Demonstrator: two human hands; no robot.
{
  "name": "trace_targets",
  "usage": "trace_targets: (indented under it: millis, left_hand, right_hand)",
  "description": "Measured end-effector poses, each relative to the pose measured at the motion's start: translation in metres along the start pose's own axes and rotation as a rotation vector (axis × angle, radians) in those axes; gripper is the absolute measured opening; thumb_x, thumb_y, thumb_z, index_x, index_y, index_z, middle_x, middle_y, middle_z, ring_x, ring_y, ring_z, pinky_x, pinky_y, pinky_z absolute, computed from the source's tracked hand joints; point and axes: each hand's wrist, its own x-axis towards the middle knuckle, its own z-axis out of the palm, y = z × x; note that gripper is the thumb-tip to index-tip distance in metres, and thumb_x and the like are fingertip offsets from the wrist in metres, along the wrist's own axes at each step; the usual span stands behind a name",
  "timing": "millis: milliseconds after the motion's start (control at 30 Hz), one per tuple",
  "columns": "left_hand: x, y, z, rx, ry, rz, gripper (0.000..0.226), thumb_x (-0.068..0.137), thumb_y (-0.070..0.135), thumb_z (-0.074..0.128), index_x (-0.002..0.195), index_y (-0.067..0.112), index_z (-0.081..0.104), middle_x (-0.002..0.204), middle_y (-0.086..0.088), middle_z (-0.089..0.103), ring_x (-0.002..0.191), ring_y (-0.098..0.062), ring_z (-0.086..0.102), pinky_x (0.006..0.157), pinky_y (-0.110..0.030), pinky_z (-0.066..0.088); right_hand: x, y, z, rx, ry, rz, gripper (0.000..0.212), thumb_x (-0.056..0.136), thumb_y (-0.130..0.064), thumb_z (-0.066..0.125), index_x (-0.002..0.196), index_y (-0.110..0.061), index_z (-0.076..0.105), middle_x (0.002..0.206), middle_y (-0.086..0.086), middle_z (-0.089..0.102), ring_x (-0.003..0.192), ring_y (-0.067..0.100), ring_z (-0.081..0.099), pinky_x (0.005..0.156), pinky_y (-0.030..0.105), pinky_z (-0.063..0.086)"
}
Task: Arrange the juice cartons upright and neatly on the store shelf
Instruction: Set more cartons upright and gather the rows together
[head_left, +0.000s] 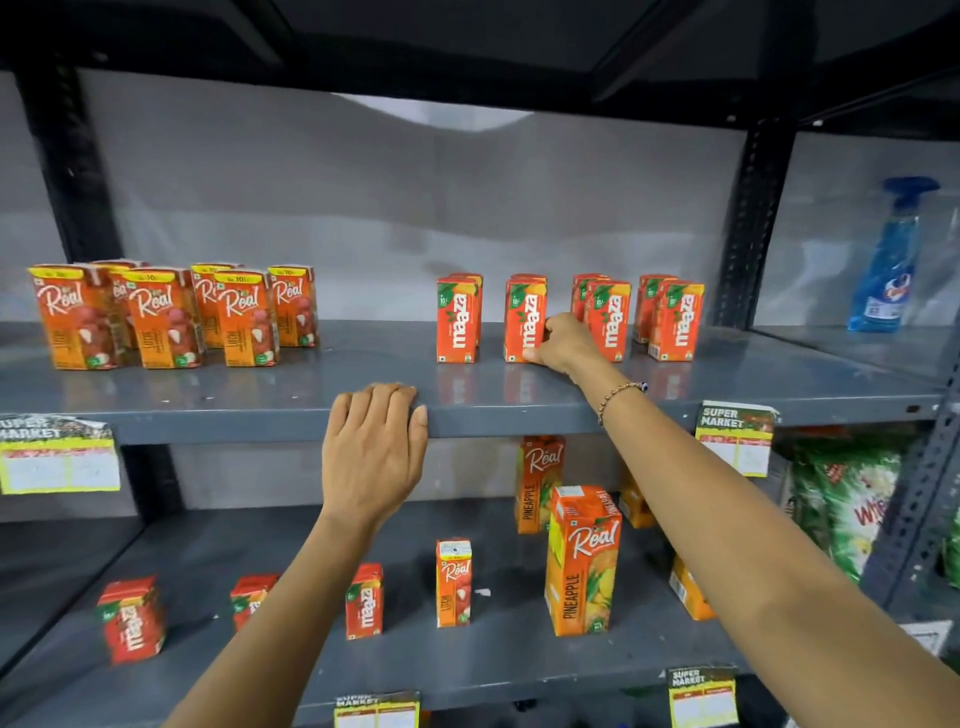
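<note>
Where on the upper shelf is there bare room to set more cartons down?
The widest bare patch on the upper shelf lies between the Real cartons and the leftmost Maaza carton. A front strip is also free. The Maaza rows by the right hand are crowded.

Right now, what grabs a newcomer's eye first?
The right hand on the upper shelf, its grip on a Maaza carton in the orange row at centre-right. The left hand rests on that shelf's front edge. Far right, a blue spray bottle stands alone.
</note>
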Motion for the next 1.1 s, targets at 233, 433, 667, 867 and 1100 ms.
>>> trace_targets:
  millis: [233,433,667,867,1100]
  left_hand:
    - [0.079,0.010,-0.005,-0.133,-0.212,-0.369,0.030,0.096,0.033,0.043,0.103,0.007,0.055,0.093,-0.015,0.066,0.077,-0.033,0.061,0.059,-0.034,0.038]
    - [0.119,0.042,0.049,-0.451,-0.540,-0.674,0.084,0.076,0.043,0.072,0.133,0.001,0.028,0.133,-0.016,0.037,0.128,-0.033,0.039,0.103,-0.041,0.037]
    - [0.128,0.059,0.072,-0.348,-0.433,-0.738,0.071,0.080,0.025,0.071,0.130,0.002,0.026,0.133,-0.019,0.041,0.126,-0.033,0.042,0.101,-0.038,0.039]
    - [0.129,0.067,0.076,-0.357,-0.442,-0.655,0.069,0.081,0.024,0.072,0.129,0.001,0.028,0.131,-0.019,0.043,0.123,-0.033,0.045,0.098,-0.038,0.042]
    - [0.126,0.066,0.077,-0.377,-0.425,-0.640,0.067,0.081,0.027,0.072,0.128,0.003,0.029,0.131,-0.019,0.044,0.124,-0.033,0.045,0.098,-0.039,0.042]
  right_hand:
    - [-0.004,-0.001,0.011,0.018,0.118,-0.025,0.061,0.075,-0.047,0.070,0.117,-0.007,0.052,0.117,0.012,0.063,0.106,0.029,0.062,0.089,0.037,0.050]
    - [-0.006,-0.009,0.018,-0.158,0.260,-0.086,0.063,0.075,-0.047,0.070,0.117,-0.004,0.049,0.115,0.014,0.062,0.106,0.031,0.061,0.080,0.032,0.047]
    - [-0.002,-0.004,0.021,-0.182,0.304,-0.059,0.060,0.076,-0.042,0.071,0.118,-0.004,0.051,0.115,0.015,0.063,0.104,0.031,0.062,0.083,0.035,0.049]
    - [0.001,0.001,0.019,-0.173,0.324,-0.020,0.060,0.077,-0.040,0.070,0.120,-0.004,0.051,0.117,0.015,0.062,0.105,0.031,0.062,0.084,0.035,0.050]
    - [0.002,0.004,0.014,-0.166,0.259,-0.020,0.064,0.078,-0.043,0.069,0.123,-0.004,0.046,0.120,0.015,0.060,0.107,0.031,0.061,0.086,0.036,0.049]
